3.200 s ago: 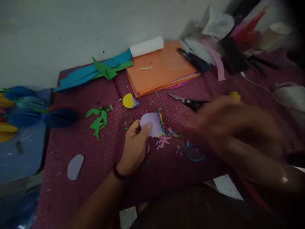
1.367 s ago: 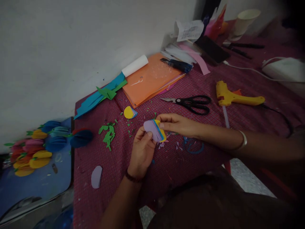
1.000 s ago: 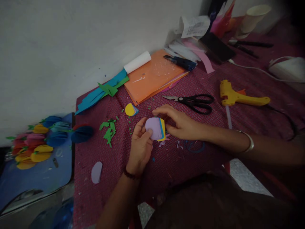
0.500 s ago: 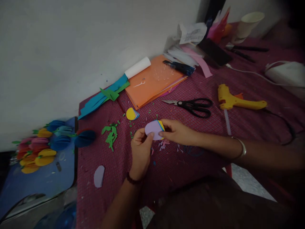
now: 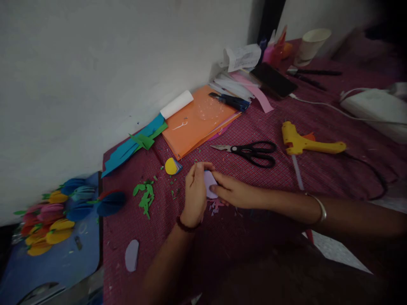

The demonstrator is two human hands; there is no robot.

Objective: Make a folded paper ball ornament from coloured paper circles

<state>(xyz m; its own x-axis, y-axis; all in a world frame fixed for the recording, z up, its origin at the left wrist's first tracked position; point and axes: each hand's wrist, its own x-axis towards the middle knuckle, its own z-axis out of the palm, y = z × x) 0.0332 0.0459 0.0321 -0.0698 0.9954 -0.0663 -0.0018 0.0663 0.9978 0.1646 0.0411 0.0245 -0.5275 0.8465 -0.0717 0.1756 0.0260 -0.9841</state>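
A home craft corner: coloured paper sheets (image 5: 199,120), scissors (image 5: 251,151), a glue gun (image 5: 307,143) and paper flowers (image 5: 54,212) at lower left.

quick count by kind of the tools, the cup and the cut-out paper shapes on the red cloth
scissors: 1
glue gun: 1
paper cup: 1
lilac cut-outs: 2, the held lilac cut-out between left hand and right hand, and the loose lilac cut-out
yellow-topped stack: 1
total: 6
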